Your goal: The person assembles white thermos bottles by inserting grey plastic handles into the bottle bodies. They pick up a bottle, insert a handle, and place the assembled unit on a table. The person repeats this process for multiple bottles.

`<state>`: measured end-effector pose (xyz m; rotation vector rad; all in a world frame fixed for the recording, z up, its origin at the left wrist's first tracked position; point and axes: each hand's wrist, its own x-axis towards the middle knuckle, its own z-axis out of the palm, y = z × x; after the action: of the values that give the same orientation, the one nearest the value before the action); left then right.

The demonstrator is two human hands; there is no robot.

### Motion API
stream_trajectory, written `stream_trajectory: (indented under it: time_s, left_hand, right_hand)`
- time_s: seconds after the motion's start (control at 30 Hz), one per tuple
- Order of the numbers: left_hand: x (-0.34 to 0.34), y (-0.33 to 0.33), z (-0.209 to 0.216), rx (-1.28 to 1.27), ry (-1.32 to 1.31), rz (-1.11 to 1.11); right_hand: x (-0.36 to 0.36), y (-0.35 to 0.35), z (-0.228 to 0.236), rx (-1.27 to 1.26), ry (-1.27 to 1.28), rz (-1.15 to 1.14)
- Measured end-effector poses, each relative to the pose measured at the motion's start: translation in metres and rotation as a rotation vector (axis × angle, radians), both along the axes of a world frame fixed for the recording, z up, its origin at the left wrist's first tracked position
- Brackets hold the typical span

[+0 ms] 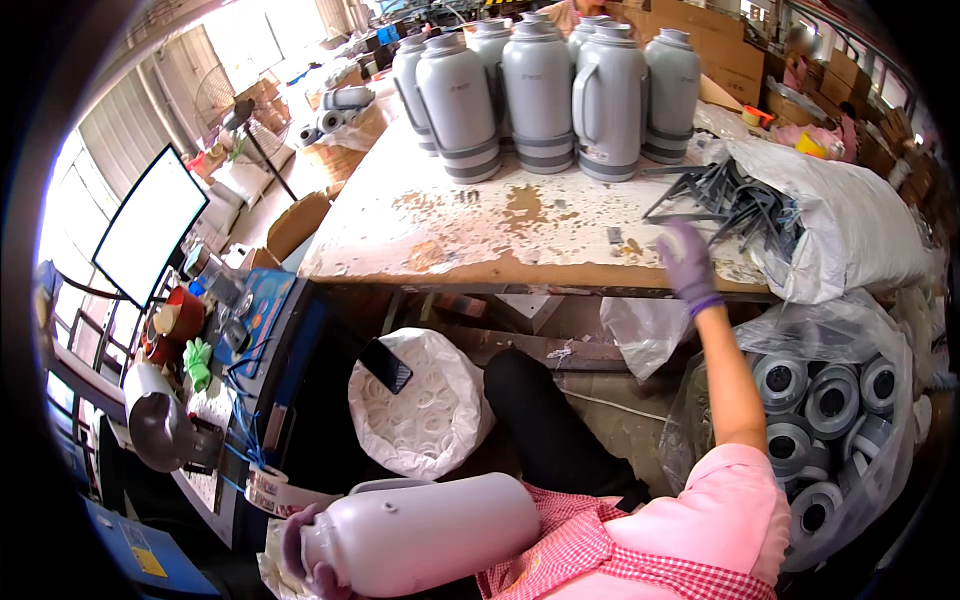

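Note:
A grey vacuum flask [430,530] lies on its side across my lap, its neck toward the left. My left hand [298,548], in a purple glove, is wrapped round that neck end. My right hand [688,262], also gloved, reaches out over the front edge of the worktable [370,235], fingers stretched and apart, with nothing seen in it. Just beyond it, dark grey plastic handles [745,205] spill in a tangle from a white sack [840,215]. Several grey flasks [540,100] stand upright in a group at the back of the table.
At right, a clear plastic bag [690,425] holds grey round parts [832,398]. A white bag [372,430] of clear rings stands below the table, a phone [386,366] at its rim. Left are a monitor [150,228], a side desk and a tape roll [268,488].

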<state>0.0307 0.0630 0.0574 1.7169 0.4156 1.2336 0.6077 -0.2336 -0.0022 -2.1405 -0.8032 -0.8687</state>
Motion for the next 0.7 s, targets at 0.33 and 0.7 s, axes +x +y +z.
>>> stream_trajectory:
  time_s: [0.33,0.7]
  left_hand:
    - [0.028,0.009,0.011,0.377,0.272,0.056]
    - [0.06,-0.015,0.03,0.275,0.315,-0.042]
  right_hand:
    - [0.106,-0.09,-0.068,0.227,0.726,-0.532]
    - [0.088,-0.009,-0.028,1.288,1.229,0.684]
